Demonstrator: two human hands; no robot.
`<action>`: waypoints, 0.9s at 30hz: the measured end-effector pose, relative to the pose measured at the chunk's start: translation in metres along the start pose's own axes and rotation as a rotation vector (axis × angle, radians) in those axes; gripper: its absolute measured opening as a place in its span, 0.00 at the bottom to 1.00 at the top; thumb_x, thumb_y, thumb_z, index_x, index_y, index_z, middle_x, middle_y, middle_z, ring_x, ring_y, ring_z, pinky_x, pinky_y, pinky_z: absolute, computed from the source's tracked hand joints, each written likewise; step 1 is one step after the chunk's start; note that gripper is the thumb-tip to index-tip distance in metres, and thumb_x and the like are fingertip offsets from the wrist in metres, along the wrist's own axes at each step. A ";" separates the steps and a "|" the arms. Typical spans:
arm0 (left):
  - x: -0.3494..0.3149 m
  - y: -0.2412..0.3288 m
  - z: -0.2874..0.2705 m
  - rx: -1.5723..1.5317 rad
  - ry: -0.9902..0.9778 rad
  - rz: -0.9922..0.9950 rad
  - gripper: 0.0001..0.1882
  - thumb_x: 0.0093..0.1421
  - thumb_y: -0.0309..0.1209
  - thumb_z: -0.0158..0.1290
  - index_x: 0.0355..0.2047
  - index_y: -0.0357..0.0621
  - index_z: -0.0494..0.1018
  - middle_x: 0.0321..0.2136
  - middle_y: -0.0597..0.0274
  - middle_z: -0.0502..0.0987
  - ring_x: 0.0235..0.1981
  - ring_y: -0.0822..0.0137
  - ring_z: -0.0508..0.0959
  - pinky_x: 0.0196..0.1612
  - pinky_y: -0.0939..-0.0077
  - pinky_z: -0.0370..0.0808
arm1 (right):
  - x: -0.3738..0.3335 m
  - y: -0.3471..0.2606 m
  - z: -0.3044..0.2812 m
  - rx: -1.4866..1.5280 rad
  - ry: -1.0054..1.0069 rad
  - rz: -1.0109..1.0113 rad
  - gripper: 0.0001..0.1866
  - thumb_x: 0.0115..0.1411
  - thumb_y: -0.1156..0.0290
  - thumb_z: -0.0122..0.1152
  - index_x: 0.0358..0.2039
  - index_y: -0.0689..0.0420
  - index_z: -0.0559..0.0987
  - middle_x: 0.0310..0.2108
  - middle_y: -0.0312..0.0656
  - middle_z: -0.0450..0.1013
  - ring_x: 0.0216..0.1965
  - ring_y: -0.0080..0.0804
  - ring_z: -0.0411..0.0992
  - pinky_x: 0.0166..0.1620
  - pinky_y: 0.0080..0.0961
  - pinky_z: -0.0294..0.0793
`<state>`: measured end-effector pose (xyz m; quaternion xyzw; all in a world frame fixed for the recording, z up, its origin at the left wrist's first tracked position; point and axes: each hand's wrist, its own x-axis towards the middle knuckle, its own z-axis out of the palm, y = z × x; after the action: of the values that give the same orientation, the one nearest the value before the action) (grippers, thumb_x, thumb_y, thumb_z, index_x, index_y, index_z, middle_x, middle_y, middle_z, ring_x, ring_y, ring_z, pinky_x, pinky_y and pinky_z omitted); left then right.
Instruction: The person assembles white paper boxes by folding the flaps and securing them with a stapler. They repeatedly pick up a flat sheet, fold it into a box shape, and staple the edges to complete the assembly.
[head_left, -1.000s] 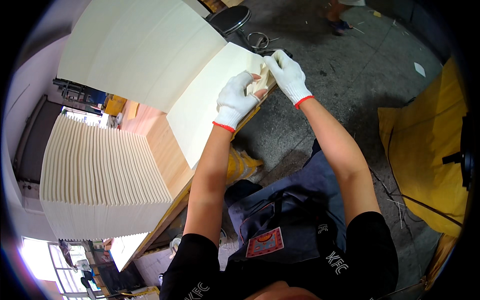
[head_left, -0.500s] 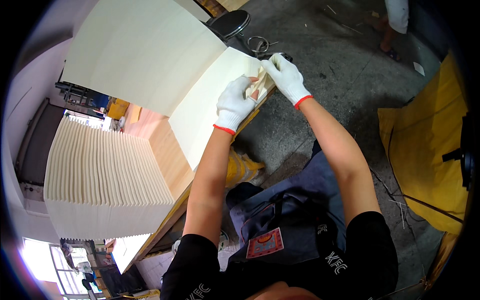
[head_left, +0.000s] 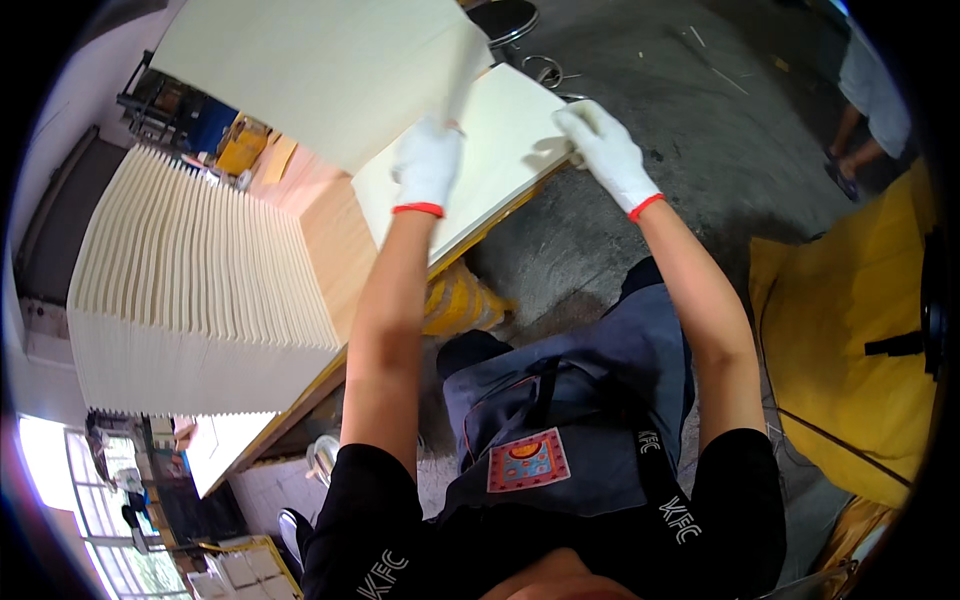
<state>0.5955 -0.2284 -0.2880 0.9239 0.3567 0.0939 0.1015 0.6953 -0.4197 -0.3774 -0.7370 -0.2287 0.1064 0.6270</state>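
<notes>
A stack of large cream sheets (head_left: 480,165) lies at the table's edge, a tall pale sheet pile (head_left: 310,70) rising behind it. My left hand (head_left: 428,168), in a white knit glove with a red cuff, is over the stack's left part. Motion smears its fingers, and a blurred pale edge above them looks like a turned sheet. My right hand (head_left: 608,158), gloved the same way, is at the stack's right corner with its fingers curled together. What lies inside them, if anything, is hidden.
A big bundle of evenly fanned cream layers (head_left: 200,290) stands on the wooden table (head_left: 335,235) at left. Yellow wrapping (head_left: 465,300) shows below the table edge. A yellow cover (head_left: 830,370) with a black cable is at right. A round black stool (head_left: 503,20) and a person's legs (head_left: 870,110) are farther off.
My hands have moved apart: the left went left over the sheets, the right slightly right. The crumpled sheet corner between them is gone from view, and the stack's top looks flat.
</notes>
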 end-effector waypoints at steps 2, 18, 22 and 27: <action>0.024 -0.070 -0.003 -0.391 0.529 0.077 0.20 0.64 0.36 0.55 0.51 0.34 0.75 0.39 0.51 0.82 0.37 0.53 0.81 0.43 0.59 0.76 | -0.012 -0.023 0.039 -0.124 -0.098 -0.179 0.28 0.62 0.43 0.55 0.48 0.55 0.79 0.35 0.45 0.81 0.40 0.38 0.80 0.47 0.31 0.75; -0.051 -0.186 -0.090 -1.290 0.937 0.102 0.19 0.64 0.22 0.55 0.54 0.27 0.70 0.47 0.53 0.78 0.44 0.64 0.78 0.47 0.73 0.76 | -0.082 -0.046 0.259 -0.968 -0.337 -0.686 0.58 0.50 0.26 0.55 0.63 0.68 0.65 0.63 0.57 0.61 0.66 0.50 0.56 0.68 0.52 0.46; -0.043 -0.190 -0.089 -1.183 0.953 0.186 0.18 0.64 0.21 0.55 0.53 0.28 0.71 0.46 0.54 0.78 0.45 0.65 0.78 0.48 0.72 0.76 | -0.084 -0.049 0.257 -1.006 -0.366 -0.678 0.58 0.51 0.26 0.54 0.64 0.68 0.64 0.65 0.56 0.60 0.67 0.49 0.55 0.69 0.51 0.45; -0.032 -0.183 -0.120 -1.162 0.918 0.158 0.15 0.63 0.25 0.58 0.48 0.30 0.74 0.41 0.56 0.80 0.39 0.67 0.77 0.44 0.73 0.74 | -0.083 -0.054 0.253 -1.017 -0.362 -0.687 0.57 0.50 0.26 0.56 0.63 0.67 0.65 0.66 0.55 0.58 0.66 0.48 0.55 0.68 0.53 0.44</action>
<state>0.4250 -0.1029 -0.2227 0.6119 0.1887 0.6511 0.4075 0.4997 -0.2319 -0.3844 -0.7976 -0.5760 -0.0999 0.1486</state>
